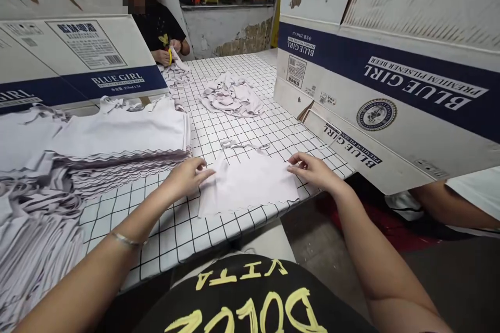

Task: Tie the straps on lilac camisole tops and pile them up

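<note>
A pale pinkish-white camisole [253,179] with thin straps and a wavy hem lies spread on the checked tabletop in front of me, straps pointing away. My left hand [190,176] is at its left side edge, thumb and fingers closed on the fabric there. On the opposite edge, my right hand [312,170] pinches the cloth between thumb and forefinger. To the left is a thick stack of similar camisoles [128,132], their wavy hems layered. Farther back sits a loose heap of the same pale garments [232,94].
Cardboard cartons stand at left [113,62] and right [390,73], the right one overhanging the table edge. More folded garments [35,250] pile at the near left. Across the table [230,231], a co-worker holds yellow-handled scissors [170,56] and cloth. Another person's arm [449,205] shows at right.
</note>
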The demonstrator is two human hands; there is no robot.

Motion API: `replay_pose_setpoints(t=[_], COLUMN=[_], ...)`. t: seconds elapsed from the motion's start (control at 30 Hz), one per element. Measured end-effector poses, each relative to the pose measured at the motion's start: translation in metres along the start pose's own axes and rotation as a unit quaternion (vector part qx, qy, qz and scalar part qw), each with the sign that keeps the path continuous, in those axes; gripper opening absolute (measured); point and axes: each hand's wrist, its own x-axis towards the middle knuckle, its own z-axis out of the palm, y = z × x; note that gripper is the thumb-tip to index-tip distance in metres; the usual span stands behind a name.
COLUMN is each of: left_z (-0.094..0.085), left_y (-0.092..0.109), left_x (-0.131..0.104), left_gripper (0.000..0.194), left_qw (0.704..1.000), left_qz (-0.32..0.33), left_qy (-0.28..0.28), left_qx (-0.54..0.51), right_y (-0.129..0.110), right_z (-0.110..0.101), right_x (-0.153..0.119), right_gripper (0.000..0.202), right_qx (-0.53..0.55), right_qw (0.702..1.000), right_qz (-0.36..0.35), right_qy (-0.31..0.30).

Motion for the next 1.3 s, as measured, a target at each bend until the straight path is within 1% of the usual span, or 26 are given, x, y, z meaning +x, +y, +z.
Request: replay_pose_setpoints(t=[0.03, 0.07, 0.13, 0.2, 0.27, 0.3, 0.37, 0.4, 0.43, 0.47, 0.53, 0.6, 0.67, 0.73, 0.77, 0.83, 0.87, 0.9, 0.97, 1.03, 1.07, 1.13, 1.2, 1.23, 1.27, 1.3], left_z=[0.005, 0.009, 0.018, 0.025, 0.028, 0.029, 0.032, 0.035, 0.039, 0.044, 0.057, 0.067, 0.071, 0.065, 0.06, 0.047, 0.041, 0.035, 0.027, 0.023, 0.021, 0.019, 0.015, 0.012, 0.009, 0.004], left_y=[0.0, 0.001, 0.002, -0.001, -0.008, -0.011, -0.016, -0.017, -0.016, -0.014, -0.011, -0.01, -0.009, -0.006, -0.004, 0.004, 0.007, 0.011, 0.015, 0.017, 0.017, 0.017, 0.018, 0.018, 0.019, 0.021], left_x=[0.009, 0.017, 0.029, 0.032, 0.028, 0.025, 0.014, 0.007, -0.002, -0.012, -0.038, -0.065, -0.087, -0.091, -0.085, -0.055, -0.033, -0.01, 0.035, 0.07, 0.082, 0.096, 0.097, 0.094, 0.089, 0.082], left_gripper=[0.057, 0.058, 0.05, 0.033, 0.028, 0.029, 0.031, 0.032, 0.035, 0.04, 0.051, 0.058, 0.062, 0.061, 0.056, 0.045, 0.04, 0.037, 0.03, 0.017, 0.013, 0.015, 0.02, 0.022, 0.023, 0.023], left_qw=[0.999, 0.998, 0.997, 0.999, 0.998, 0.996, 0.983, 0.976, 0.973, 0.975, 0.981, 0.981, 0.983, 0.986, 0.989, 0.989, 0.986, 0.984, 0.988, 0.99, 0.989, 0.985, 0.98, 0.977, 0.975, 0.972], left_qz=[-0.019, -0.033, -0.038, -0.024, -0.028, -0.041, -0.05, -0.031, 0.005, 0.052, 0.132, 0.147, 0.129, 0.114, 0.104, 0.073, 0.057, 0.049, 0.025, 0.003, -0.004, -0.006, -0.004, 0.005, 0.027, 0.061], left_qy=[0.027, 0.038, 0.034, 0.035, 0.052, 0.082, 0.178, 0.213, 0.223, 0.202, 0.098, 0.01, -0.022, -0.008, 0.019, 0.1, 0.144, 0.167, 0.151, 0.127, 0.125, 0.135, 0.13, 0.12, 0.113, 0.116], left_qx=[0.016, 0.032, 0.05, 0.031, -0.01, -0.019, 0.007, 0.033, 0.059, 0.079, 0.106, 0.125, 0.13, 0.118, 0.107, 0.079, 0.064, 0.05, -0.004, -0.057, -0.078, -0.111, -0.153, -0.174, -0.191, -0.195], right_y=[0.003, 0.006, 0.011, 0.015, 0.017, 0.017, 0.014, 0.012, 0.01, 0.008, 0.009, 0.014, 0.019, 0.015, 0.008, -0.015, -0.029, -0.043, -0.065, -0.075, -0.076, -0.073, -0.071, -0.072, -0.075, -0.079], right_z=[0.003, 0.006, 0.01, 0.013, 0.016, 0.019, 0.027, 0.032, 0.038, 0.044, 0.053, 0.056, 0.051, 0.046, 0.046, 0.056, 0.065, 0.076, 0.102, 0.123, 0.13, 0.135, 0.129, 0.122, 0.113, 0.102], right_x=[0.008, 0.016, 0.028, 0.033, 0.033, 0.032, 0.027, 0.024, 0.019, 0.014, 0.002, -0.009, -0.013, -0.009, -0.005, 0.003, 0.006, 0.008, 0.007, 0.001, -0.001, -0.004, 0.001, 0.006, 0.014, 0.023], right_gripper=[0.032, 0.036, 0.042, 0.035, 0.025, 0.023, 0.025, 0.028, 0.031, 0.032, 0.034, 0.036, 0.036, 0.032, 0.03, 0.029, 0.031, 0.035, 0.05, 0.059, 0.06, 0.059, 0.052, 0.045, 0.037, 0.03], right_qx=[-0.027, -0.053, -0.086, -0.08, -0.049, -0.035, -0.027, -0.035, -0.053, -0.079, -0.14, -0.185, -0.186, -0.158, -0.141, -0.117, -0.117, -0.123, -0.147, -0.166, -0.167, -0.146, -0.086, -0.04, 0.014, 0.068], right_qw=[0.999, 0.998, 0.996, 0.996, 0.998, 0.998, 0.994, 0.991, 0.989, 0.985, 0.97, 0.957, 0.956, 0.962, 0.963, 0.957, 0.949, 0.937, 0.907, 0.889, 0.888, 0.893, 0.902, 0.91, 0.92, 0.93], right_qz=[0.006, 0.012, 0.03, 0.047, 0.047, 0.041, 0.02, -0.006, -0.045, -0.092, -0.181, -0.221, -0.224, -0.222, -0.226, -0.261, -0.292, -0.328, -0.388, -0.407, -0.406, -0.397, -0.396, -0.39, -0.378, -0.357], right_qy=[0.017, 0.022, 0.013, 0.005, 0.014, 0.037, 0.102, 0.127, 0.134, 0.124, 0.078, 0.041, 0.027, 0.031, 0.042, 0.051, 0.036, 0.006, -0.07, -0.127, -0.141, -0.151, -0.151, -0.135, -0.101, -0.05])
